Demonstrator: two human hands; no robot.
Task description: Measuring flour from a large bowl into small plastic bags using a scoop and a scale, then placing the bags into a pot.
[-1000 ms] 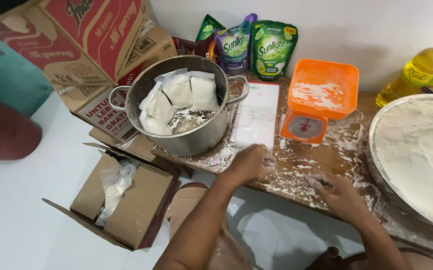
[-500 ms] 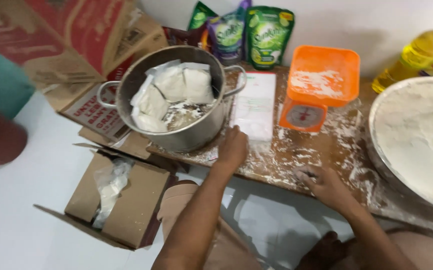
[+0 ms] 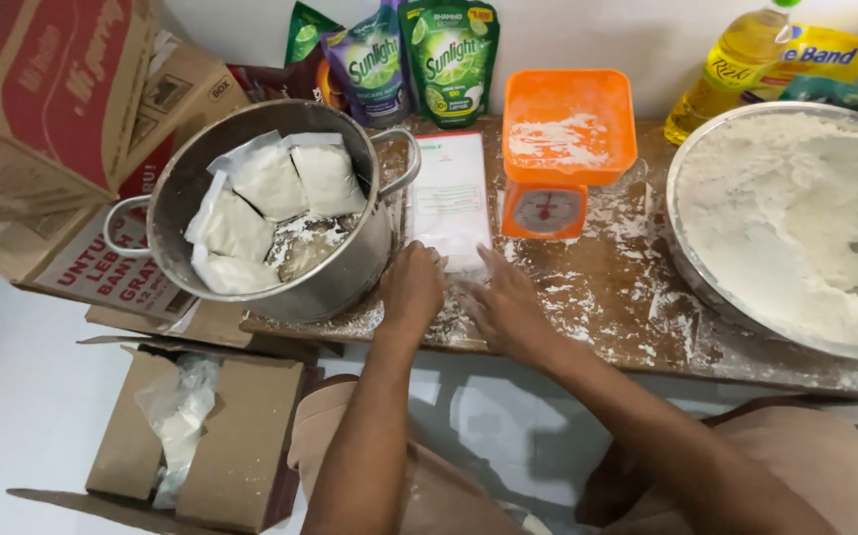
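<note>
A stack of flat clear plastic bags (image 3: 449, 198) lies on the floury wooden table (image 3: 607, 297), between a steel pot (image 3: 350, 272) and an orange scale (image 3: 562, 149). My left hand (image 3: 412, 287) and my right hand (image 3: 503, 302) both rest at the near end of that stack, fingers touching its edge. The pot holds several filled white flour bags (image 3: 270, 193). A wide metal basin (image 3: 686, 258) heaped with flour stands at the right.
Soap refill pouches (image 3: 419, 54) lean on the wall behind. An oil bottle (image 3: 731, 64) stands at the back right. Cardboard boxes (image 3: 43, 109) pile up at the left, and an open box (image 3: 211, 436) with plastic sits on the floor.
My right hand moved left from the floury table to the bag stack. My left hand shifted up to the stack's near edge. The view came closer.
</note>
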